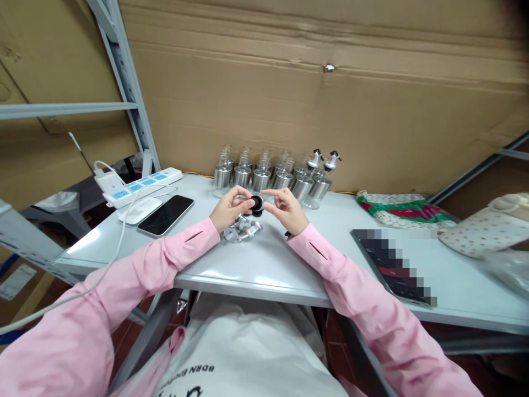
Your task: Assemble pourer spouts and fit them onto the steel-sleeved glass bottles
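My left hand (pixel 232 208) pinches a round black stopper piece (pixel 257 203) between thumb and fingers, just above the table. My right hand (pixel 290 210) is beside it, thumb and forefinger apart, their tips close to the piece's right edge; whether they touch it I cannot tell. Below the hands lie several silver pourer parts (pixel 243 229) in a small heap, partly hidden by my left hand. Behind stand several glass bottles (pixel 261 179) with metal sleeves. Two at the right end carry silver pourers with black spouts (pixel 332 160).
To the left lie a black phone (pixel 166 215), a white charger (pixel 140 211) and a power strip (pixel 142 186), with a white cable running over my left sleeve. At right are a blurred-out dark flat item (pixel 384 264), a patterned cloth (pixel 405 210) and a dotted bag (pixel 483 229).
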Demonstrator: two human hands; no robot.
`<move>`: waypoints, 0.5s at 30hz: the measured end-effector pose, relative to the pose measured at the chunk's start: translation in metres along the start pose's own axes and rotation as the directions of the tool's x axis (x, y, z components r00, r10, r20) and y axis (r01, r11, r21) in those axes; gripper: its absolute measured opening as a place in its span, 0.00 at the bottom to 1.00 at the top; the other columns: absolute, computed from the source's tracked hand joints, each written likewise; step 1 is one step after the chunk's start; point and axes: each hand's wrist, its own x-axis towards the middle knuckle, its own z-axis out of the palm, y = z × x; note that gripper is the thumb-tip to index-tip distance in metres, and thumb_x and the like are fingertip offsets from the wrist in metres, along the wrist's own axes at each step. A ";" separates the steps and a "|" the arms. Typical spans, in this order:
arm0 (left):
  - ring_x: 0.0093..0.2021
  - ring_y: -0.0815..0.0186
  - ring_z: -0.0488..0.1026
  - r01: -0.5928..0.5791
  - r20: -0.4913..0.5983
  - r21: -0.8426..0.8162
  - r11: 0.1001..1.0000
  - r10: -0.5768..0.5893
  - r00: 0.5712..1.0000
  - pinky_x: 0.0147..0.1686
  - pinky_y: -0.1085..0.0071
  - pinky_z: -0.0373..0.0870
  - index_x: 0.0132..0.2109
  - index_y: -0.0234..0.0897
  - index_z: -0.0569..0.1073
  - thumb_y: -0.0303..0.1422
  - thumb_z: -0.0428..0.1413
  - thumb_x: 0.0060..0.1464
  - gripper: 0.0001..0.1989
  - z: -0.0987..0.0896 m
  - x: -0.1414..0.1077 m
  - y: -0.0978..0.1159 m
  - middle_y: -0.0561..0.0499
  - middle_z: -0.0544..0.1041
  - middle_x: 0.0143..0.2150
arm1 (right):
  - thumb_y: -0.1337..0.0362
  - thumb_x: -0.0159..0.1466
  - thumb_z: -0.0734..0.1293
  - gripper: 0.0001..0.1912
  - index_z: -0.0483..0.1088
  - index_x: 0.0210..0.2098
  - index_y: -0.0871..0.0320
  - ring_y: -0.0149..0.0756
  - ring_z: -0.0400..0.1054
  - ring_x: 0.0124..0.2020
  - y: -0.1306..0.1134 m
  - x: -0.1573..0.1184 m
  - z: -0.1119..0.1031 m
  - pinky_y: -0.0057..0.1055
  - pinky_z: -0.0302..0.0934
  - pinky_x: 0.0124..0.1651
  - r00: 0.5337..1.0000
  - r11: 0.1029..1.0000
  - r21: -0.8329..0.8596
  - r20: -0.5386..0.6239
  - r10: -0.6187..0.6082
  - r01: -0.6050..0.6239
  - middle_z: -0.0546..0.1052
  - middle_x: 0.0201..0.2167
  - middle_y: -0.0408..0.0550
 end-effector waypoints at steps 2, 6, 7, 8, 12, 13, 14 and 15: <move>0.28 0.69 0.74 0.059 0.053 -0.025 0.998 -0.058 0.997 0.31 0.70 0.72 0.33 0.35 0.61 0.46 0.64 0.35 0.25 0.000 -0.001 -0.001 0.56 0.70 0.32 | 0.51 0.53 0.67 0.19 0.69 0.38 0.57 0.24 0.58 0.18 0.000 -0.003 0.003 0.24 0.55 0.19 0.997 0.997 0.047 0.063 0.050 -0.053 0.63 0.18 0.38; 0.26 0.71 0.73 0.044 0.049 -0.022 0.999 -0.043 0.998 0.31 0.69 0.73 0.32 0.35 0.61 0.46 0.64 0.33 0.26 0.002 -0.002 -0.004 0.57 0.68 0.31 | 0.50 0.52 0.67 0.22 0.67 0.38 0.60 0.30 0.67 0.19 -0.003 -0.009 0.010 0.27 0.61 0.20 0.961 0.959 0.217 0.243 0.130 -0.184 0.70 0.19 0.40; 0.26 0.71 0.73 0.035 0.043 -0.023 0.999 -0.034 0.998 0.32 0.69 0.73 0.32 0.35 0.61 0.46 0.64 0.34 0.26 0.002 -0.003 -0.003 0.57 0.68 0.31 | 0.51 0.50 0.69 0.22 0.67 0.38 0.60 0.31 0.68 0.21 -0.004 -0.009 0.010 0.28 0.63 0.22 0.962 0.954 0.232 0.241 0.132 -0.189 0.71 0.20 0.41; 0.27 0.71 0.73 0.031 0.044 -0.026 0.999 -0.030 0.999 0.33 0.69 0.73 0.33 0.35 0.62 0.46 0.63 0.35 0.25 0.002 -0.003 -0.003 0.57 0.68 0.31 | 0.52 0.49 0.70 0.22 0.67 0.38 0.60 0.32 0.69 0.21 -0.004 -0.009 0.010 0.28 0.64 0.22 0.964 0.951 0.243 0.231 0.133 -0.189 0.72 0.20 0.41; 0.30 0.70 0.73 0.011 0.070 0.007 1.000 -0.011 0.997 0.36 0.69 0.72 0.34 0.35 0.63 0.44 0.63 0.36 0.23 0.002 -0.004 -0.001 0.55 0.68 0.33 | 0.53 0.49 0.70 0.21 0.68 0.37 0.60 0.31 0.69 0.21 -0.003 -0.008 0.008 0.28 0.65 0.23 0.968 0.946 0.265 0.214 0.133 -0.188 0.72 0.20 0.41; 0.29 0.70 0.73 0.002 0.073 0.023 1.000 -0.004 0.997 0.35 0.69 0.71 0.33 0.35 0.63 0.42 0.64 0.36 0.22 0.002 -0.004 -0.001 0.56 0.68 0.32 | 0.53 0.49 0.70 0.21 0.69 0.37 0.61 0.31 0.69 0.22 -0.003 -0.008 0.008 0.28 0.65 0.23 0.967 0.945 0.267 0.217 0.133 -0.190 0.73 0.21 0.42; 0.29 0.70 0.72 -0.004 0.074 0.035 0.999 0.002 0.997 0.35 0.69 0.71 0.33 0.35 0.62 0.40 0.64 0.36 0.21 0.002 -0.005 -0.001 0.56 0.67 0.32 | 0.53 0.49 0.70 0.21 0.69 0.37 0.61 0.31 0.69 0.22 -0.003 -0.008 0.008 0.28 0.65 0.22 0.967 0.945 0.267 0.220 0.132 -0.190 0.73 0.22 0.42; 0.29 0.70 0.72 -0.008 0.075 0.040 0.999 0.005 0.997 0.35 0.69 0.71 0.33 0.35 0.62 0.39 0.64 0.36 0.21 0.002 -0.005 -0.001 0.56 0.67 0.32 | 0.53 0.49 0.70 0.21 0.69 0.38 0.61 0.31 0.69 0.22 -0.004 -0.009 0.008 0.28 0.65 0.22 0.966 0.945 0.267 0.223 0.132 -0.191 0.73 0.22 0.43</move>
